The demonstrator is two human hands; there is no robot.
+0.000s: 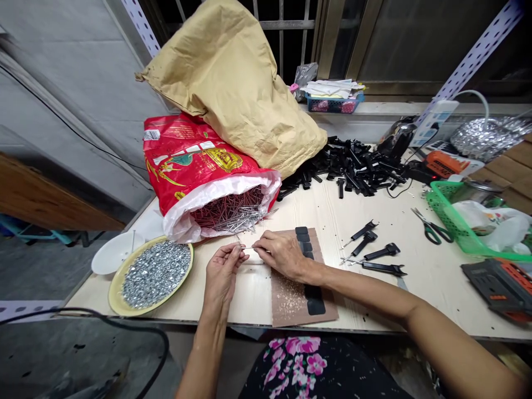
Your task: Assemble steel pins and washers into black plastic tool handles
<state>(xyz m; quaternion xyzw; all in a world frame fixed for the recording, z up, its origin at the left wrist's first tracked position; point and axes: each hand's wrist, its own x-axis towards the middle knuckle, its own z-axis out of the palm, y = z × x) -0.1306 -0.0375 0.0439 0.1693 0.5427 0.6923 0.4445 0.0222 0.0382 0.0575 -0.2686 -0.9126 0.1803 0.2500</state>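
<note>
Clamped between the fingertips of the left hand (pixel 222 266) and right hand (pixel 286 256), a thin metal rod (pixel 248 247) is held over the tabletop (pixel 316 208), in from its front edge; a tan sack (pixel 236 83) leans on a red bag (pixel 187 155), whose front-facing mouth shows dark-red and silver rods (pixel 224 213); toward the right edge, a green basket (pixel 443 219) holds translucent plastic (pixel 509 233); near the front edge's left end, a yellow plate (pixel 116 295) bears small metal rings (pixel 155 274), a white bowl (pixel 103 257) beside it; pale wood shows between the four loose black pieces (pixel 380 252) and the front edge; a black heap (pixel 353 166) crowds the rear edge; a brown sheet (pixel 291 316), partly under the right forearm, reaches the front edge; a black-and-orange box (pixel 496 288) sits front right; scissors (pixel 434 230) lie left of the basket.
</note>
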